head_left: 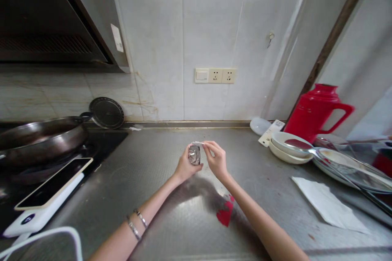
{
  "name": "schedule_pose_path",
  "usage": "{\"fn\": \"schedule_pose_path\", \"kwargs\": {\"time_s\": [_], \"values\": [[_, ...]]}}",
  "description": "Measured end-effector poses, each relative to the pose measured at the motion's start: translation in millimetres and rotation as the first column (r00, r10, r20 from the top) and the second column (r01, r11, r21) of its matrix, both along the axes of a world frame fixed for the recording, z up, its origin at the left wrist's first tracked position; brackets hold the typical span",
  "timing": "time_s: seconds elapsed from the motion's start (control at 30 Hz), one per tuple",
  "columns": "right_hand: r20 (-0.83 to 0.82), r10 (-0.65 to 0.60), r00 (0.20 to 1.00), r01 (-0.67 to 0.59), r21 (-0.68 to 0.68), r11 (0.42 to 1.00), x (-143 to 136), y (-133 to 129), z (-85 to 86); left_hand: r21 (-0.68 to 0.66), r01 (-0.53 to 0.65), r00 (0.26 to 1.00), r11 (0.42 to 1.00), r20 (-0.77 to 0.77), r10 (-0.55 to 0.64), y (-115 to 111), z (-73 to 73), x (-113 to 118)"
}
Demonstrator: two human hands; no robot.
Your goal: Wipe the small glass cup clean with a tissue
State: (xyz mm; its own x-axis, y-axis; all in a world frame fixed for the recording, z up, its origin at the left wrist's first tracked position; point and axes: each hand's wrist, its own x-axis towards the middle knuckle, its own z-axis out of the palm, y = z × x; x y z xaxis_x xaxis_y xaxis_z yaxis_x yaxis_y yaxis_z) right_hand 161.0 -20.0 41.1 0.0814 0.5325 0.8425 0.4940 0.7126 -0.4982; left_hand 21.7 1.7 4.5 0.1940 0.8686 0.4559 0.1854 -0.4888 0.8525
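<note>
While the left hand (pixel 184 166) gripped a small foil packet (pixel 194 155) in closed fingers, held above the table (pixel 159 195), the right hand (pixel 217 159) pinched a white tab (pixel 197 143) at its top edge between thumb and forefinger. A steady, slow pull away from the left fingers would likely have peeled it cleanly. Beyond the right fingers lay bowls (pixel 289 147) and a red jug (pixel 315 112).

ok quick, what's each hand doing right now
left hand: closed around a small foil-wrapped item, held above the counter
right hand: fingertips pinching the item's white top edge
</note>
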Motion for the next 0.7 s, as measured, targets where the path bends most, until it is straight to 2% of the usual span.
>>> {"fn": "schedule_pose_path", "kwargs": {"time_s": [0.1,0.33,0.53,0.6,0.7], "values": [[0.06,0.065,0.996,-0.067,0.02,0.998,-3.0,-0.1,-5.9,-0.02,-0.005,1.0,1.0,0.004,0.005,-1.3,-0.2,1.1],[0.147,0.09,0.985,-0.102,0.076,0.992,-8.3,-5.4,-9.2,-0.063,-0.03,0.996,0.998,0.081,0.036,6.8,-5.7,0.0],[0.234,0.164,0.958,-0.186,0.078,0.979,-9.4,-10.3,-6.3,-0.138,-0.011,0.99,0.99,0.136,0.03,8.1,0.2,-5.8],[0.184,0.14,0.973,-0.156,0.076,0.985,-9.1,-11.0,-4.6,-0.133,-0.021,0.988,0.991,0.147,0.041,8.0,2.4,-7.2],[0.053,0.034,0.998,-0.038,0.076,0.996,-7.6,-9.6,-1.6,-0.107,-0.047,0.989,0.993,0.132,0.061,7.6,4.0,-7.2]]}}
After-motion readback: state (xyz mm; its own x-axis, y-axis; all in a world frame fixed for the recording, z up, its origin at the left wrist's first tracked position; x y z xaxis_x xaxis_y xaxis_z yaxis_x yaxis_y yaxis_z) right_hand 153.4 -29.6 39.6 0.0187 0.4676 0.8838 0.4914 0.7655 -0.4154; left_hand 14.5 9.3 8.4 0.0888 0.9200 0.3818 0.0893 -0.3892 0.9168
